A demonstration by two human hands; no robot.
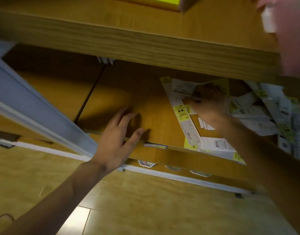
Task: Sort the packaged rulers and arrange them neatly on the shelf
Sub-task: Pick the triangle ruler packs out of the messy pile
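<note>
Head view, only one: wooden shelf (pixel 145 102) ran across the middle of the frame, with an upper board above it. Left hand (pixel 117 138) sat centre-left, fingers straight and spread, holding nothing, tips over the bare shelf front, likely bracing or marking the clear spot where sorted packs would go. Right hand (pixel 208 106) was centre-right and motion-blurred, reaching into the packaged rulers (pixel 257 112); fingers looked curled toward a clear pack but whether it actually gripped one could not be told. Rulers lay in a loose overlapping heap at the right of the shelf, one long ruler pack (pixel 184 116) angled toward the front edge, some overhanging it. Judged: sorting barely begun, pile unordered. Blurred pink shape in the upper right, unidentifiable.
</note>
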